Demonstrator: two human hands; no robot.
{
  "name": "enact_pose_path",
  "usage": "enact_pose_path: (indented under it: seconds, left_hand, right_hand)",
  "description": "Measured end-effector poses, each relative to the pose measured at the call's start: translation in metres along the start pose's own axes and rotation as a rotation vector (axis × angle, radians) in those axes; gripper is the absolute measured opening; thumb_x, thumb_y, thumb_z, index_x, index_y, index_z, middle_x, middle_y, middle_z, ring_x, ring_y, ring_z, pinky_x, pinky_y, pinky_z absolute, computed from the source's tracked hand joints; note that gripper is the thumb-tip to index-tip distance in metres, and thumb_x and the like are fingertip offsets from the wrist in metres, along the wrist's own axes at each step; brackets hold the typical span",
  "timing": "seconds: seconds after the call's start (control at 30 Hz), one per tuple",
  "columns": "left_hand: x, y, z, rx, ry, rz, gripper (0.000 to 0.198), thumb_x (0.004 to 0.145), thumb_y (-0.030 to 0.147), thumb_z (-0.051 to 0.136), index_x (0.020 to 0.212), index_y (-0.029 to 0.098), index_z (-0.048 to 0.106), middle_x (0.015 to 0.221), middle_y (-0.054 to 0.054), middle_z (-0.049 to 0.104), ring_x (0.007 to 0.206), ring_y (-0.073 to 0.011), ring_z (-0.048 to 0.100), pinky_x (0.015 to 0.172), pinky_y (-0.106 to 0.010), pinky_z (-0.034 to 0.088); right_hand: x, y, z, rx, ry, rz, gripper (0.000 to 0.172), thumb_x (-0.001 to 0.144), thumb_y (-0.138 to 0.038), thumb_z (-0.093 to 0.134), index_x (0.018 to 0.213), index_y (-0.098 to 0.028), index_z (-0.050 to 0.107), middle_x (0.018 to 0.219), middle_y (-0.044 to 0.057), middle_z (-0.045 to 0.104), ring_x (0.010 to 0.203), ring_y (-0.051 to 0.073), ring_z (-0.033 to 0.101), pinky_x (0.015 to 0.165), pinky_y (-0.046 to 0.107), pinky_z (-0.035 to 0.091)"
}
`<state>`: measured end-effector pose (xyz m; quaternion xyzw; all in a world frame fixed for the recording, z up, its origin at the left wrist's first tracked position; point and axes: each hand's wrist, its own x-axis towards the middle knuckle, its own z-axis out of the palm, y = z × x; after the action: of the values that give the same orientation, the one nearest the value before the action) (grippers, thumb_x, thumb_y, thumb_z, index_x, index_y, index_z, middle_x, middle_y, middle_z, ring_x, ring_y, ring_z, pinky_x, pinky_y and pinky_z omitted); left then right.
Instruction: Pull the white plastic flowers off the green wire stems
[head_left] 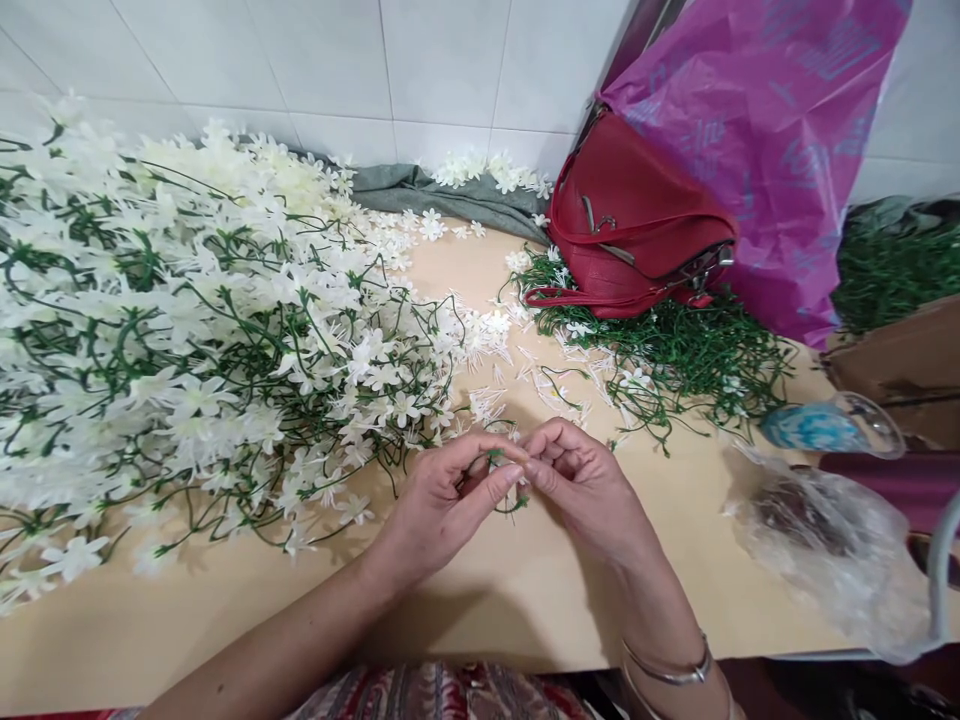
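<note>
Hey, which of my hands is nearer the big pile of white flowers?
Left. Your left hand is just beyond the right edge of the pile; your right hand is farther right, with the left hand between it and the flowers.

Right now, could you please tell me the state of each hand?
Left hand: closed, pinching a thin green plastic stem.
Right hand: closed, fingertips meeting the left's; exactly what it grips cannot be told.
</note>
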<state>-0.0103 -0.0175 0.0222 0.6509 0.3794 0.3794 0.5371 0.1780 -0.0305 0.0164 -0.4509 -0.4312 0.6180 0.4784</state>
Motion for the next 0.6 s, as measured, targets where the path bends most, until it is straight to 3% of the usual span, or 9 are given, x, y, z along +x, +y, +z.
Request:
enact_pose_path:
  seconds: [0.17,0.27,0.43,0.6]
  left_hand:
    - [0.003,0.002,-0.002,-0.035,0.087,0.007,0.014,0.099,0.029,0.064,0.092,0.019,0.07,0.075,0.002,0.057,0.07,-0.0115,0.05,0.067,-0.025,0.039]
    - [0.007,0.002,-0.003,-0.177,0.159,-0.027,0.017,0.101,0.031,0.062,0.089,0.019,0.065,0.077,0.002,0.054,0.071,-0.011,0.049,0.067,-0.024,0.041]
    - [0.01,0.001,-0.002,-0.355,0.257,-0.049,0.016,0.1,0.033,0.064,0.093,0.019,0.061,0.082,0.003,0.053,0.063,-0.0071,0.048,0.064,-0.021,0.043]
    - [0.009,0.003,-0.002,-0.301,0.32,-0.065,0.015,0.099,0.034,0.066,0.101,0.019,0.067,0.084,0.001,0.058,0.067,-0.0084,0.053,0.064,-0.021,0.046]
  right_hand:
    - [-0.001,-0.006,0.0,0.051,0.036,-0.038,0.021,0.087,-0.036,0.081,0.083,-0.022,0.067,0.077,-0.001,0.07,0.065,0.012,0.063,0.065,0.025,0.052]
    - [0.001,-0.009,-0.005,0.027,0.185,-0.137,0.019,0.088,-0.037,0.079,0.083,-0.023,0.068,0.083,0.0,0.072,0.07,0.013,0.064,0.072,0.027,0.052]
    - [0.002,-0.005,-0.015,-0.255,0.384,-0.195,0.011,0.089,-0.031,0.077,0.086,-0.023,0.069,0.079,-0.001,0.068,0.074,0.014,0.06,0.072,0.027,0.047]
    - [0.0,-0.002,-0.014,-0.549,0.304,-0.242,0.007,0.09,-0.026,0.071,0.085,-0.023,0.069,0.083,0.0,0.067,0.073,0.016,0.057,0.069,0.03,0.045]
